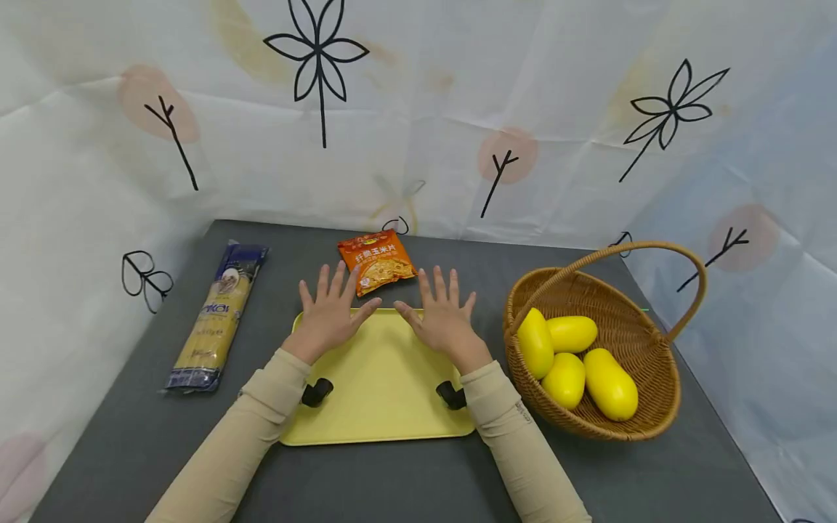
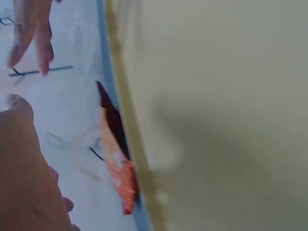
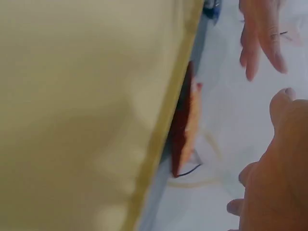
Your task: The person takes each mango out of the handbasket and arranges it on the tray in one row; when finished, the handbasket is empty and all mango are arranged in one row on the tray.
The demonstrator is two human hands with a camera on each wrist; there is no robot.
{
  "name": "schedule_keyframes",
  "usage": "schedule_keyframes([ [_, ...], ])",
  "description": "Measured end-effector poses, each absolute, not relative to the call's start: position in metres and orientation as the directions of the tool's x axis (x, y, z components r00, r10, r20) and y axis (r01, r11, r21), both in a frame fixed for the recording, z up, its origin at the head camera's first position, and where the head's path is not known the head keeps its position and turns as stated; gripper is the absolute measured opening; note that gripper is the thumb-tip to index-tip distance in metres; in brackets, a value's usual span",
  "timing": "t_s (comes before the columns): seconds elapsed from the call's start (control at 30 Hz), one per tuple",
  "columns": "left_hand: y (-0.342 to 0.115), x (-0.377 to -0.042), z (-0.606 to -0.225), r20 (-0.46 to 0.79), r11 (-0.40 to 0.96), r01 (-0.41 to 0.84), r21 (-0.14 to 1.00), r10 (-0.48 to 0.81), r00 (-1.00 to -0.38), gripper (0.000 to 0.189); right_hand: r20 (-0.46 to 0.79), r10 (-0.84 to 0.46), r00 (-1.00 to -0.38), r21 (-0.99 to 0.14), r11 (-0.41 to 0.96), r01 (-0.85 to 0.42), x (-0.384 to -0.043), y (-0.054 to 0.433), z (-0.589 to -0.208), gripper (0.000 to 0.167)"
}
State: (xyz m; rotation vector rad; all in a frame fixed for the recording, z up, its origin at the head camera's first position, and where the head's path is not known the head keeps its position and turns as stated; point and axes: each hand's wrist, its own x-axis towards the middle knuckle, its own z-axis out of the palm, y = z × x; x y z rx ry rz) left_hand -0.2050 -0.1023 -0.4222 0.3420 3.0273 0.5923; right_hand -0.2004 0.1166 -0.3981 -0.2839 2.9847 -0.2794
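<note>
Both of my hands are held over a pale yellow tray (image 1: 386,407), palms down with straight, spread fingers. The left hand (image 1: 327,319) is over the tray's far left corner and the right hand (image 1: 447,323) over its far right corner. Neither holds anything, and the wrist views show each hand raised above the tray. The thumbs point toward each other with a gap between them. Just beyond the fingertips lies an orange snack packet (image 1: 378,261), which also appears edge-on in the left wrist view as a packet (image 2: 115,159).
On the right stands a wicker basket (image 1: 631,334) with a tall handle, holding several smooth yellow oval fruits (image 1: 611,385). A blue-ended pack of spaghetti (image 1: 212,319) lies on the left of the grey table (image 1: 366,487). A patterned white cloth (image 1: 418,94) hangs behind.
</note>
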Motion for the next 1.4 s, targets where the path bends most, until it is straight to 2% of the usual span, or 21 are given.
schedule_keyframes([
  [0.2,-0.133,-0.151,-0.399,0.032,0.841,0.26,0.474,0.278,-0.96,0.076,-0.061,-0.28,-0.958,-0.264,0.93,-0.255,-0.141,0.125,-0.354,0.08],
  [0.3,-0.152,-0.125,-0.403,0.073,0.814,0.276,0.511,0.279,-0.957,0.072,0.011,-0.306,-0.952,-0.308,0.905,-0.294,-0.103,0.137,-0.331,0.07],
  [0.37,-0.163,-0.115,-0.414,0.1,0.792,0.301,0.531,0.295,-0.95,0.069,0.07,-0.286,-0.956,-0.326,0.899,-0.293,-0.082,0.147,-0.321,0.056],
  [0.47,-0.174,-0.106,-0.431,0.101,0.727,0.319,0.608,0.327,-0.939,0.06,0.113,-0.195,-0.974,-0.375,0.899,-0.224,-0.058,0.166,-0.309,0.031],
  [0.57,-0.181,-0.105,-0.444,0.073,0.661,0.288,0.693,0.333,-0.94,0.052,0.112,-0.086,-0.99,-0.413,0.902,-0.125,-0.047,0.19,-0.298,0.021],
  [0.7,-0.187,-0.11,-0.457,0.062,0.658,0.244,0.713,0.288,-0.956,0.049,0.063,-0.003,-0.998,-0.398,0.917,-0.028,-0.048,0.225,-0.29,0.031],
  [0.93,-0.2,-0.109,-0.473,0.11,0.67,0.239,0.703,0.229,-0.967,0.048,-0.107,0.027,-0.994,-0.284,0.957,0.056,-0.064,0.271,-0.297,0.053],
  [1.1,-0.205,-0.109,-0.473,0.145,0.656,0.257,0.709,0.221,-0.964,0.048,-0.109,0.095,-0.989,-0.273,0.954,0.122,-0.068,0.297,-0.312,0.059],
  [1.27,-0.205,-0.11,-0.477,0.125,0.672,0.246,0.698,0.224,-0.967,0.058,-0.145,0.131,-0.981,-0.254,0.953,0.165,-0.075,0.318,-0.322,0.065],
  [1.4,-0.203,-0.11,-0.481,0.096,0.693,0.24,0.679,0.24,-0.966,0.067,-0.242,0.15,-0.959,-0.241,0.948,0.209,-0.078,0.327,-0.329,0.076],
])
